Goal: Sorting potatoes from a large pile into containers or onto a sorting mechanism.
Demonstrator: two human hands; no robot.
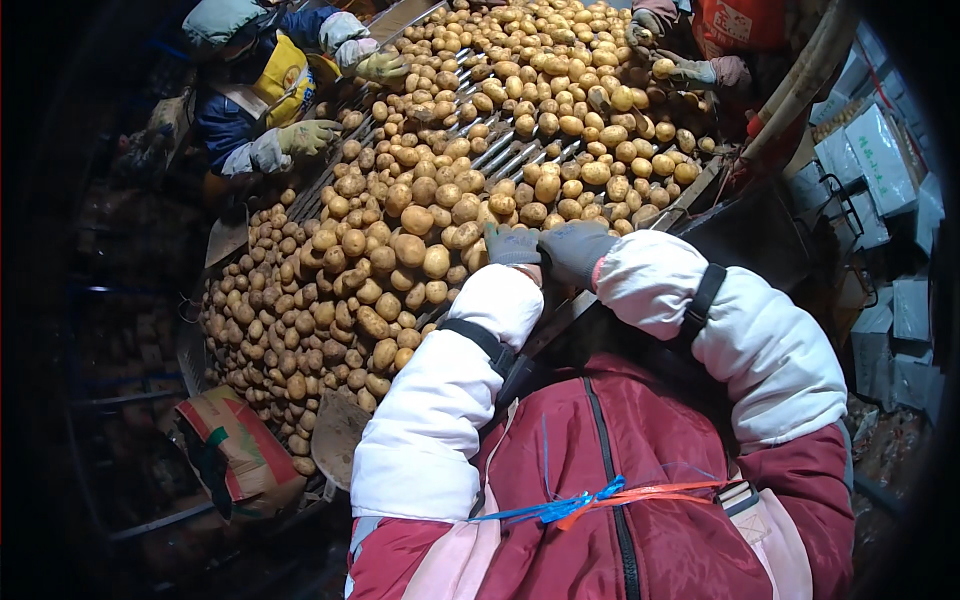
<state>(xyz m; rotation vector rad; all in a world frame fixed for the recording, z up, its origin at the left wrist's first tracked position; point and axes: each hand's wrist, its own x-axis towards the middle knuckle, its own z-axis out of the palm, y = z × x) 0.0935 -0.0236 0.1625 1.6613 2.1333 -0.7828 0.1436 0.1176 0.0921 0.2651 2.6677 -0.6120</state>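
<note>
A thick layer of potatoes (413,219) covers a sorting table with metal rollers (497,152). My left hand (512,244), in a grey glove, is at the near edge of the potatoes, close to several of them. Right beside it, almost touching, is my right hand (578,250) in a matching glove, above the table's near rim. The fingers of both hands are mostly turned away or hidden, so whether they hold a potato cannot be made out. White sleeve covers with black straps run up both my forearms.
Across the table at left, a person's gloved hand (308,137) rests by the rollers. Another person's gloved hand (686,68) is at a potato at far right. A wooden pole (806,75) slants at right, near wrapped white packages (880,158). A cardboard carton (243,447) stands lower left.
</note>
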